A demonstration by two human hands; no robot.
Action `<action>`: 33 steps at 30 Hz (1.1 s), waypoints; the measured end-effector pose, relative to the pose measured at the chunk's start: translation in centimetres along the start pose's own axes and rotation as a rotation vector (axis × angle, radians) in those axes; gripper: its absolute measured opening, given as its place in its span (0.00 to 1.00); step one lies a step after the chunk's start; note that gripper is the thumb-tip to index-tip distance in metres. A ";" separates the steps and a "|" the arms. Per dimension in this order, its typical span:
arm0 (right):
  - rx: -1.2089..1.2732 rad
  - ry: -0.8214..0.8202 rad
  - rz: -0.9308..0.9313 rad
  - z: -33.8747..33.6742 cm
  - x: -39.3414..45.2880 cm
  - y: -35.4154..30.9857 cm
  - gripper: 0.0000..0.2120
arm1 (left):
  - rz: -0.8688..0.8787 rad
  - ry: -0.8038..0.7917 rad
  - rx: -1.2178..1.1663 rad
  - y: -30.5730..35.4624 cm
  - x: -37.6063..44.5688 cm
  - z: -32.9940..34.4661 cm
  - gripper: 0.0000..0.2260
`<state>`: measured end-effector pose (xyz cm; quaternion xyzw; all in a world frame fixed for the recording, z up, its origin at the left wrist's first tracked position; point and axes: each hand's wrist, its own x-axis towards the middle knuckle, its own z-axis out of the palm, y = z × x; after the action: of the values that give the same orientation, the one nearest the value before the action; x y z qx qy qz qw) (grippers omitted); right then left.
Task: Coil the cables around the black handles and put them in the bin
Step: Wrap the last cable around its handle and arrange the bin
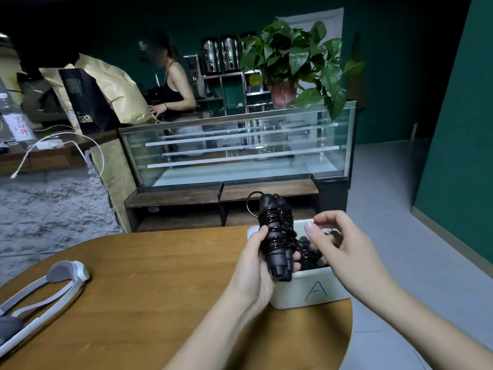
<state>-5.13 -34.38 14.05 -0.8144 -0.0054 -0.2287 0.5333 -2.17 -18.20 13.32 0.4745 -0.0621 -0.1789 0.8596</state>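
My left hand (256, 260) grips a pair of black handles (277, 236) held upright, with a thin black cable coiled around them and a small loop sticking out at the top left. The bundle hovers over the left end of a white bin (314, 289) marked with a letter A, at the table's right edge. More coiled black handles (309, 249) lie inside the bin, partly hidden. My right hand (330, 236) hovers just right of the bundle with thumb and fingers loosely curled; it holds nothing that I can see.
The bin rests on a round wooden table (160, 276). A white and grey headset (48, 287) lies at the table's left. Behind stand a glass display case (240, 150), a potted plant (293, 62), and a person at a counter (170, 84).
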 end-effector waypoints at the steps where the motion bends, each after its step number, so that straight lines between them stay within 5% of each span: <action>1: 0.021 0.007 0.021 0.2 0.1 0.9 0.10 | -0.003 0.025 -0.009 -0.4 0.9 -0.4 0.19; 7: 0.107 0.087 0.160 -0.3 2.3 5.3 0.07 | 0.016 0.213 0.223 -1.1 5.6 -2.9 0.19; 12: -0.015 0.011 0.247 0.3 4.9 9.5 0.10 | 0.046 0.507 0.964 -1.6 11.4 -4.9 0.25; 21: -0.273 -0.147 0.166 3.0 7.9 12.8 0.05 | -0.064 0.375 1.682 -5.2 16.0 -4.5 0.23; 33: -0.667 -0.347 -0.077 3.7 7.2 13.9 0.11 | -0.028 0.258 1.944 -4.4 13.7 -3.4 0.22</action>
<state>6.20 -38.81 3.48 -0.9692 -0.0514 -0.0965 0.2208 10.43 -22.64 6.91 0.9923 -0.0824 -0.0068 0.0925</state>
